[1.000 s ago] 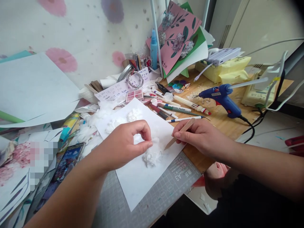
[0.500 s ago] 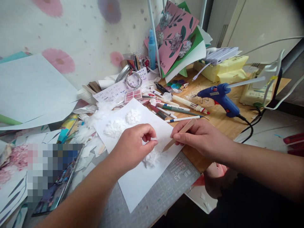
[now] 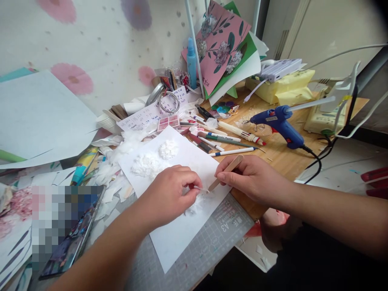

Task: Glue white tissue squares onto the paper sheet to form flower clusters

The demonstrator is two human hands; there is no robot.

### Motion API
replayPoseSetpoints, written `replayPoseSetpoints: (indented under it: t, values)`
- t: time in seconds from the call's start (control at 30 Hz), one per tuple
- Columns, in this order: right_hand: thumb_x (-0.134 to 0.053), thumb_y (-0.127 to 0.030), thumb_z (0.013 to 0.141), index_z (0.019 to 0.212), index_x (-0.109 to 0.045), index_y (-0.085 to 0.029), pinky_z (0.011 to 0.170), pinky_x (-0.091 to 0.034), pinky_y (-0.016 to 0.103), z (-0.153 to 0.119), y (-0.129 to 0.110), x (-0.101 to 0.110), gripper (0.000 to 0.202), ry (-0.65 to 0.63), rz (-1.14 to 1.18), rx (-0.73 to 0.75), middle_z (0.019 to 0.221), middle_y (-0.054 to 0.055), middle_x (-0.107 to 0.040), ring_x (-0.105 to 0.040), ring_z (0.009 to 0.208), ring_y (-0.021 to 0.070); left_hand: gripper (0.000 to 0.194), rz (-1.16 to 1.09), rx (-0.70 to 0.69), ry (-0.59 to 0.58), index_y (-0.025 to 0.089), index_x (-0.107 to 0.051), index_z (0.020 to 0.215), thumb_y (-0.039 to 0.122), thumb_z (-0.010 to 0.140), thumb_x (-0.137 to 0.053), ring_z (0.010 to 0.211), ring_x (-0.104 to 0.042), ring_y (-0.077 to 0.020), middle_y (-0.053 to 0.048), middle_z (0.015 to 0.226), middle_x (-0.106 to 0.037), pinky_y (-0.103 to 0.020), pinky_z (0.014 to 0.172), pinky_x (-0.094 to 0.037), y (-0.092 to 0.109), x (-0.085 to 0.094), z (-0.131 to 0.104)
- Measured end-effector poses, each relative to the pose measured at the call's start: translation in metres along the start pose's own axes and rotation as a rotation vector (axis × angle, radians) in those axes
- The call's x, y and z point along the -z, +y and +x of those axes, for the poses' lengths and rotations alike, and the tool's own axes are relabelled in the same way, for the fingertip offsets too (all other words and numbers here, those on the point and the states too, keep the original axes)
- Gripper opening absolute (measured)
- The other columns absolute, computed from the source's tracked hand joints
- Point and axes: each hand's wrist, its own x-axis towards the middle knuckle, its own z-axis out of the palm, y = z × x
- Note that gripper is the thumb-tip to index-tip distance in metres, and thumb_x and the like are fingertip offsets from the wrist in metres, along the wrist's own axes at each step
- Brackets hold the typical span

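My left hand (image 3: 174, 196) pinches a small white paper piece (image 3: 199, 188) between thumb and forefinger, above a white sheet of paper (image 3: 172, 246). In my right hand (image 3: 253, 178) is a flat wooden craft stick (image 3: 227, 171), slanted down to the left. Its lower tip meets or nearly meets the end of the paper piece; I cannot tell which. Below my fingers sits a white ruffled paper cluster (image 3: 194, 207), partly hidden by the left hand. Two more fluffy white clusters lie farther back on the sheet, one round (image 3: 168, 149) and one wider (image 3: 145, 163).
A grey cutting mat (image 3: 209, 242) lies under the sheet. Markers (image 3: 233, 151) and a blue glue gun (image 3: 279, 121) are on the wooden table to the right. White scraps (image 3: 112, 182) and a tablet-like screen (image 3: 72, 238) lie left. A pink flower card (image 3: 218, 48) leans at the back.
The stick in my right hand has tilted and come closer to the left fingertips. My left hand has turned slightly, so more of the white paper piece shows.
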Motion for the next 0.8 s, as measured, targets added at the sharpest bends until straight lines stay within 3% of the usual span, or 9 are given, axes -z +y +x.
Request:
replayPoseSetpoints:
  t: [0.13,0.33,0.5,0.8]
  values:
    - [-0.055,-0.02,0.077,0.057,-0.062,-0.022,0.063,-0.044,0.026,-0.001,-0.001,0.003,0.021,0.013,0.017,-0.007,0.078,-0.001,-0.065,-0.059,0.067,0.0136,0.017,0.133,-0.088,-0.027,0.024,-0.066,0.079,0.012,0.078,-0.054,0.079,-0.054,-0.016,0.003,0.078,-0.063,-0.031,0.075,-0.04,0.0,0.001,-0.002]
    - [-0.057,-0.02,0.076,0.055,-0.06,-0.021,0.062,-0.043,0.027,-0.004,-0.006,0.01,0.022,0.229,0.038,0.016,0.071,0.0,-0.063,-0.058,0.067,0.0146,0.016,0.251,-0.132,-0.047,0.024,-0.066,0.079,0.016,0.083,-0.052,0.078,-0.053,-0.0168,0.002,0.076,-0.063,-0.034,0.075,-0.037,0.002,-0.003,-0.002]
    - [-0.054,-0.018,0.078,0.06,-0.062,-0.019,0.064,-0.045,0.026,-0.005,-0.01,0.006,0.02,0.103,0.042,0.09,0.075,0.001,-0.065,-0.059,0.068,0.0138,0.011,0.23,-0.115,-0.021,0.021,-0.059,0.074,0.016,0.081,-0.054,0.074,-0.051,-0.0149,0.004,0.073,-0.06,-0.032,0.073,-0.035,0.005,-0.002,-0.003]
    - [-0.053,-0.014,0.079,0.065,-0.061,-0.018,0.057,-0.042,0.022,-0.006,-0.011,-0.004,0.017,0.041,0.006,0.095,0.069,-0.002,-0.061,-0.055,0.063,0.0107,0.011,0.26,-0.124,-0.043,0.022,-0.057,0.073,0.013,0.079,-0.054,0.075,-0.05,-0.0153,0.004,0.073,-0.058,-0.032,0.072,-0.033,0.004,-0.002,-0.001]
